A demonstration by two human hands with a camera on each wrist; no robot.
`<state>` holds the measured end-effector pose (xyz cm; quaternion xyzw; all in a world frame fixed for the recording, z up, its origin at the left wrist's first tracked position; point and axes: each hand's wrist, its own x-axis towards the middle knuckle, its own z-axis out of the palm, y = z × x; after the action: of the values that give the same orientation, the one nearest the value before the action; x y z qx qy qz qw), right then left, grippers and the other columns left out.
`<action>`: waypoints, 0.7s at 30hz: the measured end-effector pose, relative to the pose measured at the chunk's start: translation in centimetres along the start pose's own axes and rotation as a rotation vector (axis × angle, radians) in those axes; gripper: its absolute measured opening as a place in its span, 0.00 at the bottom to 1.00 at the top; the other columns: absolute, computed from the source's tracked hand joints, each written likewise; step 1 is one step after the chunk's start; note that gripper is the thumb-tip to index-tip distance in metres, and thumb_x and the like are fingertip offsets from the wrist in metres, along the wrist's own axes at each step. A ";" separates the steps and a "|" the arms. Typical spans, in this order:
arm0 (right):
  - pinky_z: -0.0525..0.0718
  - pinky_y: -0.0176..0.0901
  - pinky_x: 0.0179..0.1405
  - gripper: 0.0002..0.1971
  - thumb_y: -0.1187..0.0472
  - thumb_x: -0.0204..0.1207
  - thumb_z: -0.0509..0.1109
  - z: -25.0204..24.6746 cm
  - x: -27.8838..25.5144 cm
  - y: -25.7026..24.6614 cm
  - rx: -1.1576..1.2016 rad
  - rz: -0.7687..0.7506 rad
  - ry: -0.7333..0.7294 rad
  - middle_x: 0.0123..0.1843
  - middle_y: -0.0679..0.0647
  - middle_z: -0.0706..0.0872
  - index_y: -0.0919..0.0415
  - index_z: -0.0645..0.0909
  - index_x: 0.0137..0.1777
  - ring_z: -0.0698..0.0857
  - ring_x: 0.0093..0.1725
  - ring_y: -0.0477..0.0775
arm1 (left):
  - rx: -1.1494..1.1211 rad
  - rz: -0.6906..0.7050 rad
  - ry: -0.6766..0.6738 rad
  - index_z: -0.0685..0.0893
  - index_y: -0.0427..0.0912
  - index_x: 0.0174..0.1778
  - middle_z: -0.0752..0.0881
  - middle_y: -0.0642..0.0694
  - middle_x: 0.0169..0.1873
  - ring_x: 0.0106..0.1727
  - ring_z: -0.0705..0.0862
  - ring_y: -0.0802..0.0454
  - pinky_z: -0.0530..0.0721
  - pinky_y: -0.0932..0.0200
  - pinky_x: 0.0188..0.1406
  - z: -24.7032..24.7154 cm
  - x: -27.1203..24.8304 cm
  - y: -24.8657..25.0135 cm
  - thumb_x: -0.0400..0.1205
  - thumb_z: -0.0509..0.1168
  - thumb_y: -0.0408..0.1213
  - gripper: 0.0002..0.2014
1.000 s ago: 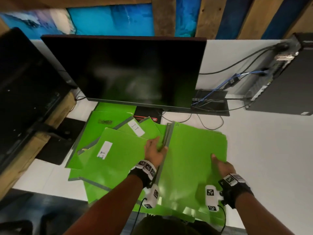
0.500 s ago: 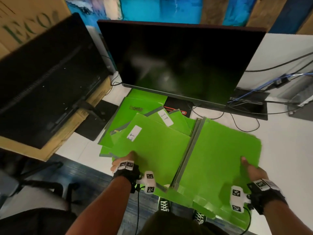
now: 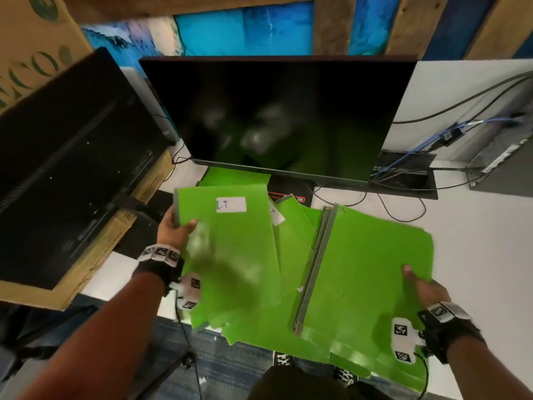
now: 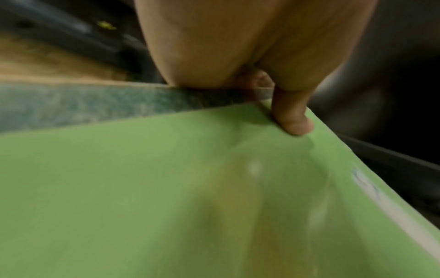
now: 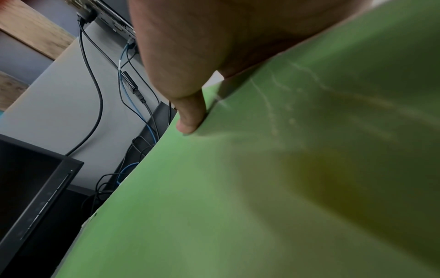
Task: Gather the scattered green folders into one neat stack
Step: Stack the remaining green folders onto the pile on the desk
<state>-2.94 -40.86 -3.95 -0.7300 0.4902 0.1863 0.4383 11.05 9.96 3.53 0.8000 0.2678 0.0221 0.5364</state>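
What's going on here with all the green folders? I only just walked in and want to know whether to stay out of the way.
A person is gathering green folders on a white desk. Their left hand grips the far left corner of a labelled folder, thumb on top. Their right hand holds the right edge of a thicker stack that overhangs the desk edge. More loose folders lie fanned between the two, in front of the dark monitor. Nothing is squared up yet.

A white table (image 3: 476,226) carries a big dark monitor (image 3: 282,116); cables (image 3: 432,140) trail across it. Wooden planks and blue panels (image 3: 245,27) line the wall. Cardboard box (image 3: 28,47) nearby.
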 end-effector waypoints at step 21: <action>0.85 0.59 0.55 0.32 0.34 0.71 0.67 0.8 0.0 0.0 0.011 -0.011 0.095 0.55 0.67 0.88 0.64 0.85 0.59 0.87 0.50 0.67 | 0.978 0.202 -0.404 0.75 0.59 0.67 0.84 0.40 0.62 0.57 0.84 0.36 0.85 0.42 0.56 9.7 5.7 0.1 0.69 0.79 0.48 0.31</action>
<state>-2.80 -40.19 -4.40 -0.7383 0.5075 0.1462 0.4196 19.07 4.27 -1.87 0.9666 0.0599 -0.2080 0.1372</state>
